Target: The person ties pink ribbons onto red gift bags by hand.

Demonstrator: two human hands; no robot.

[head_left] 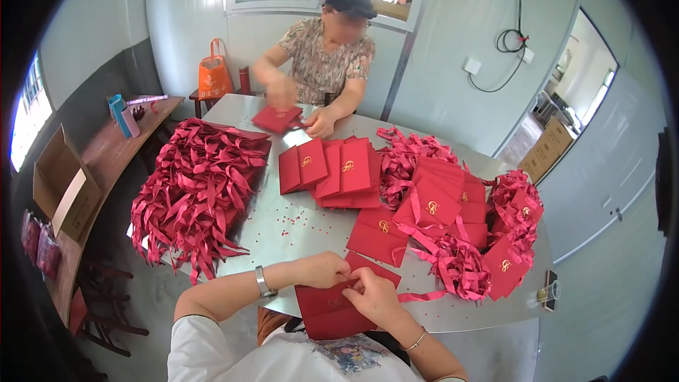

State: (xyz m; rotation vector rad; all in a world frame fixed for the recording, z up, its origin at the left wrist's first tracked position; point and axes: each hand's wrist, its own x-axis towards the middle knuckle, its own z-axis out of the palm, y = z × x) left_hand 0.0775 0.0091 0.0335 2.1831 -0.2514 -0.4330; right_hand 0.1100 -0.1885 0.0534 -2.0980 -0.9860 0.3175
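In front of me, over the near table edge, lies a flat red paper gift bag (322, 316) with a gold emblem. My left hand (324, 269) is closed at its upper edge, fingers curled. My right hand (373, 298) pinches at the same edge beside it, fingertips nearly meeting the left ones. Whatever small part lies between the fingertips is hidden. A pinkish-red ribbon (422, 297) stretches over the table just right of my right hand. Beyond my hands, another flat red bag (378, 235) lies next to stacked bags (346, 173).
A large heap of ribboned bags (201, 191) covers the table's left side; ribbon bundles (456, 269) and more bags lie right. Red paper dots (286, 223) are scattered mid-table. Opposite, a person (325, 64) handles red bags. A cup (549, 291) stands at the right edge.
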